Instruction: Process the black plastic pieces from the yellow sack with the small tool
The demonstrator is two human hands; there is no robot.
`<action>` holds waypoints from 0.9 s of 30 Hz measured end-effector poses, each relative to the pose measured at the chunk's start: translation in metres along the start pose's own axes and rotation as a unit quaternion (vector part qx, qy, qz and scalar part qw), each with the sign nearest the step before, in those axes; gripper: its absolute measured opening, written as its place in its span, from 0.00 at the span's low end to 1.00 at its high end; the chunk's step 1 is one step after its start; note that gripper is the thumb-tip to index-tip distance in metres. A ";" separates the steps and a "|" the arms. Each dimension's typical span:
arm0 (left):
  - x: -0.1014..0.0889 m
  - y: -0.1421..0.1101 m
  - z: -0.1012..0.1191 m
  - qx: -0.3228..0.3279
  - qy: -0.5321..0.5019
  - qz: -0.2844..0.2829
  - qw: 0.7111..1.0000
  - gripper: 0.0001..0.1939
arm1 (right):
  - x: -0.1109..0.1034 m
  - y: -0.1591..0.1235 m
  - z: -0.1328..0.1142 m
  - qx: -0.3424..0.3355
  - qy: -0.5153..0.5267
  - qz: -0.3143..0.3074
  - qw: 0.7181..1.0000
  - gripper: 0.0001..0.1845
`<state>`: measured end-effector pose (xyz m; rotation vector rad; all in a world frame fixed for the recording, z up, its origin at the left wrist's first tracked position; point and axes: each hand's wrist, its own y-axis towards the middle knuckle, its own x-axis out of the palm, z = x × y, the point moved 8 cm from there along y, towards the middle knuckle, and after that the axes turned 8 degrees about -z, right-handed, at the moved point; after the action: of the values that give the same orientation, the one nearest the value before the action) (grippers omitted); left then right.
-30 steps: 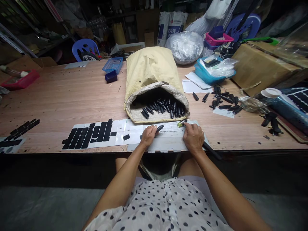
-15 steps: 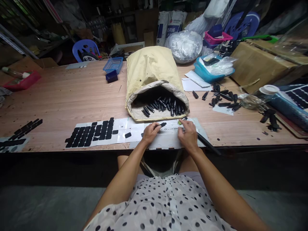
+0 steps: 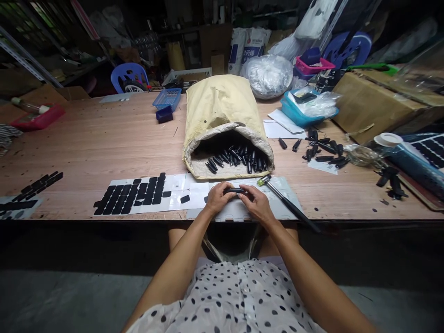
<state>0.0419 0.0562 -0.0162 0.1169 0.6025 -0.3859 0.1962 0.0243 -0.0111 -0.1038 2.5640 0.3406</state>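
Note:
My left hand [image 3: 217, 198] and my right hand [image 3: 255, 201] meet over the white sheet [image 3: 243, 208] at the table's near edge. Both pinch a small black plastic piece [image 3: 234, 190] between their fingertips, one at each end. A small hammer [image 3: 284, 201] with a black handle and a yellowish head lies on the sheet just right of my right hand. Behind the hands a yellow sack [image 3: 222, 115] lies on its side with its mouth open toward me, and several black pieces [image 3: 239, 159] sit inside it.
A white sheet with black stickers [image 3: 133, 196] lies to the left. More stickers [image 3: 31, 189] sit at the far left edge. Loose black pieces [image 3: 322, 148] are scattered to the right, near a blue tray [image 3: 298, 111] and a cardboard box [image 3: 374, 99].
My right hand has let go of the hammer, which now lies on the sheet, and moved left to join my left hand on the black piece.

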 end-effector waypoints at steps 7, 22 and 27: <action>0.001 -0.001 0.006 0.021 0.019 -0.010 1.000 0.05 | 0.002 -0.002 0.005 0.000 -0.001 -0.011 1.000 0.13; 0.001 -0.004 0.008 0.029 0.015 -0.015 0.999 0.07 | 0.000 -0.007 -0.004 -0.016 -0.070 0.001 0.997 0.12; 0.001 -0.004 0.010 0.025 0.023 -0.025 0.999 0.06 | -0.001 -0.006 -0.007 -0.013 -0.075 -0.003 0.997 0.12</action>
<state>0.0467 0.0497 -0.0088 0.1594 0.6414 -0.4472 0.1942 0.0169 -0.0063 -0.0910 2.4111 0.3662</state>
